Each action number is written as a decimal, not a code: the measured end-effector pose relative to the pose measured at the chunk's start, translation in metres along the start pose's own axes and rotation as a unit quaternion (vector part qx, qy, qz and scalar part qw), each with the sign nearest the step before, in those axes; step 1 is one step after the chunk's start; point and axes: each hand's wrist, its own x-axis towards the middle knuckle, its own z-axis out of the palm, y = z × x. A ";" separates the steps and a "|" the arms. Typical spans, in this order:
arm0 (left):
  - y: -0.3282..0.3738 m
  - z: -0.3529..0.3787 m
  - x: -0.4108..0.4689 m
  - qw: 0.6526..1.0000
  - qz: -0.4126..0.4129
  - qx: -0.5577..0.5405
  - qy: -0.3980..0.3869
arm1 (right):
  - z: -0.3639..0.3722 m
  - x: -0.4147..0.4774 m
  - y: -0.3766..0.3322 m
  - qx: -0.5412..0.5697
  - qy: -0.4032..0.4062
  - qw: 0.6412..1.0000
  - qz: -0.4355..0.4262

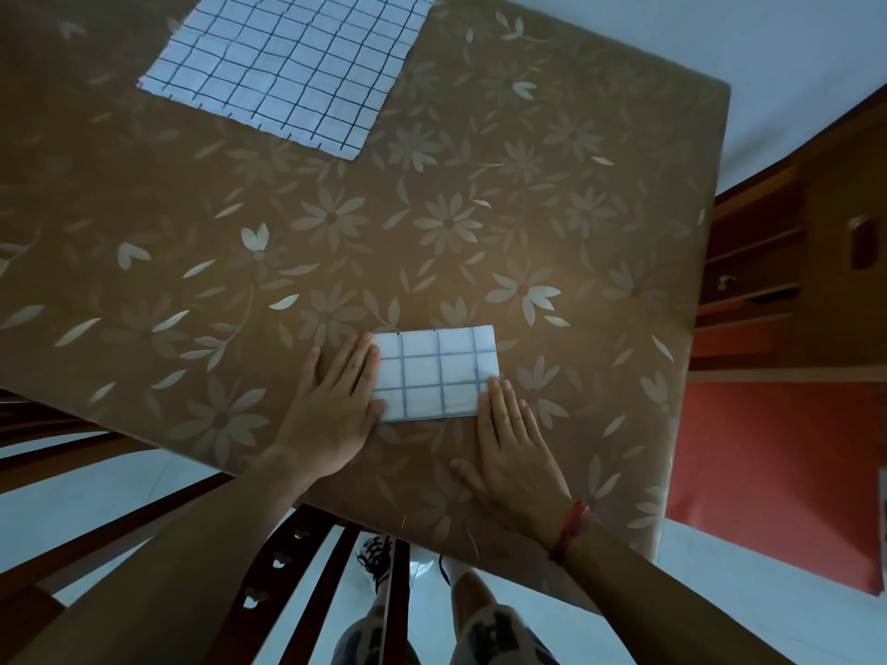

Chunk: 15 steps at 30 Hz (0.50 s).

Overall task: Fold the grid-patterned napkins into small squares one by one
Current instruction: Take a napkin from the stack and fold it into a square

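A folded grid-patterned napkin lies as a small white rectangle near the front of the table. My left hand lies flat with straight fingers, its fingertips pressing the napkin's left edge. My right hand also lies flat, fingertips touching the napkin's lower right corner. A second grid-patterned napkin is spread out unfolded at the far left of the table, partly cut off by the top of the view.
The table wears a brown cloth with pale flowers. A dark wooden chair stands under the front edge. Wooden shelving and a red surface are at the right, past the table's edge.
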 end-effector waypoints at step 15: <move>0.003 -0.002 0.001 0.999 -0.012 -0.032 0.000 | -0.050 0.092 0.014 0.135 0.072 0.988 0.002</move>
